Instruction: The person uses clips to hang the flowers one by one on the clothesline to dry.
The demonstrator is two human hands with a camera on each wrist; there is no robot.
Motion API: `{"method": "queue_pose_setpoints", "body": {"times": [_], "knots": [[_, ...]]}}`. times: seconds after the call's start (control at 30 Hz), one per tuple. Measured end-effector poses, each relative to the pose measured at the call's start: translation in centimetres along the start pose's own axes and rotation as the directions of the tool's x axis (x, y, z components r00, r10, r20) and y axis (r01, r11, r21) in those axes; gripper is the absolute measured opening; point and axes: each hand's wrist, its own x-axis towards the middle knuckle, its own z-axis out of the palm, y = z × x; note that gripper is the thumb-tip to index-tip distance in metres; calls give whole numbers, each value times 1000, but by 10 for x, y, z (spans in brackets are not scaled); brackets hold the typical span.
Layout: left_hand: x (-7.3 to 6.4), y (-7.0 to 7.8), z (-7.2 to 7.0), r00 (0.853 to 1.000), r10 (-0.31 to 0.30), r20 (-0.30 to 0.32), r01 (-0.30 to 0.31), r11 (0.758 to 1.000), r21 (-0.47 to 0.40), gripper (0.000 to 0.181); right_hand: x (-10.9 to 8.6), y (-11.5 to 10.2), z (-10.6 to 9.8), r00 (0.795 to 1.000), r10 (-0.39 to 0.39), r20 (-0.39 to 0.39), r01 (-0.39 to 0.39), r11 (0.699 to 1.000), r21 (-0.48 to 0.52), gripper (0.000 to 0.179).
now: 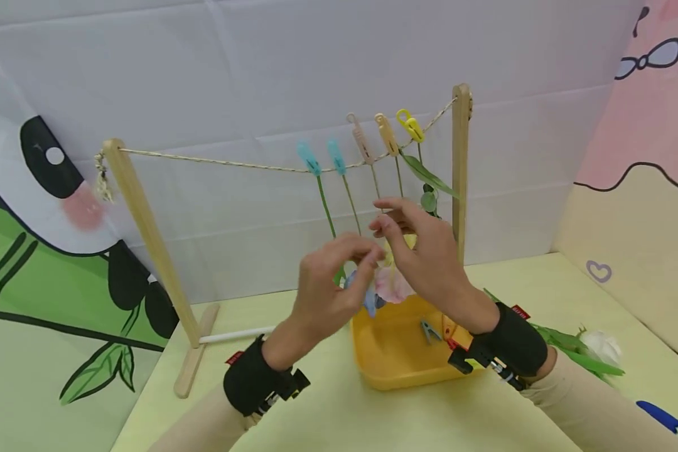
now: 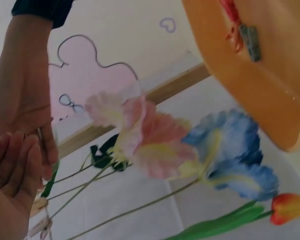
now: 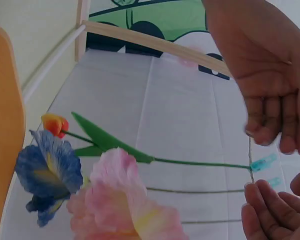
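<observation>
Both hands are raised in front of a rope strung between two wooden posts. My left hand has its fingers loosely bent, with nothing seen between them. Close beside it, my right hand is also relaxed and holds nothing. Light blue clothespins, a pink clothespin, an orange clothespin and a yellow clothespin clip flower stems to the rope. The flowers hang head down: a pink flower, a blue flower and an orange-red tulip. In the head view the hands partly hide them.
Below the flowers stands an orange-yellow tray containing a grey clothespin and red ones. A white flower with green leaves lies at the right, near a blue object. The left wooden post stands on a foot.
</observation>
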Motion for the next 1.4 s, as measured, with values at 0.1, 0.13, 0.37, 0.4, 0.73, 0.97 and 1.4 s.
{"method": "queue_pose_setpoints", "body": {"times": [0.1,0.13,0.37,0.4,0.73,0.97,1.4], "knots": [[-20,-2,21,984,-28,176,36,998,-45,10,-5,5,-14,999,22,-44,-23,999,-30,17],[-26,-4,28,973,-39,228,54,997,-57,10,-7,8,-19,998,36,-51,-38,998,-42,15],[-53,-15,72,851,-112,514,155,987,-42,9,-32,31,-37,993,100,-68,-111,977,-181,15],[-55,-15,77,825,-121,552,157,987,-20,10,-35,34,-39,992,99,-72,-111,975,-193,14],[-52,-43,106,522,-160,838,73,987,143,12,-62,90,-57,986,157,-54,-166,936,-310,13],[-60,-63,123,399,-225,889,65,974,217,12,-86,135,-63,959,283,13,-249,863,-440,15],[-78,-71,124,347,-305,887,25,948,317,26,-131,174,-92,798,559,227,-336,724,-602,16]]}}
